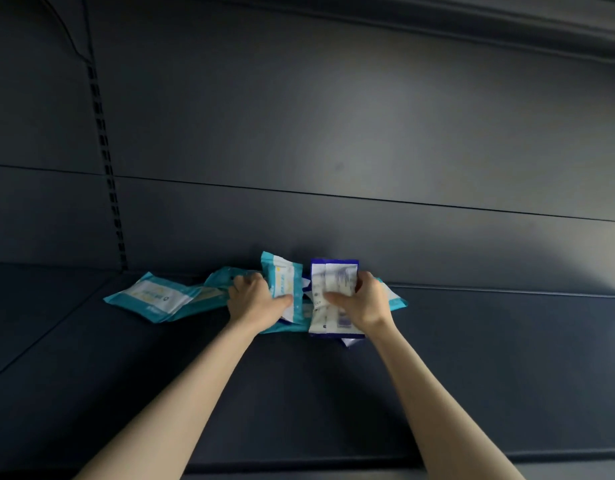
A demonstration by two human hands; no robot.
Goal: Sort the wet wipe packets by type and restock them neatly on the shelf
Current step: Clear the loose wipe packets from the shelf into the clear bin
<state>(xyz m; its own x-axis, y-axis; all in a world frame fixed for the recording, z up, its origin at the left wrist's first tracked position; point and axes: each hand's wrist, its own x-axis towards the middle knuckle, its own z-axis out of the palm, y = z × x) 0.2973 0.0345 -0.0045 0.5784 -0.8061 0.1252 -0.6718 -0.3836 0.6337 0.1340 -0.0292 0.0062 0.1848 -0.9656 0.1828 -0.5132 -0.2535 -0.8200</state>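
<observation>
Fingers (250,279) of the left hand (254,301) grip a teal wipe packet (281,277); the right hand (366,303) grips a navy wipe packet (334,275). Best to part them along the shelf (472,375), teal toward its left end.

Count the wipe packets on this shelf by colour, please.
teal soft plastic wipe packets: at least 4
dark blue soft plastic wipe packets: at least 2
total: at least 6; the pile overlaps, so more may hide underneath

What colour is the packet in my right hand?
The packet is dark blue with a white label; head view.
</observation>
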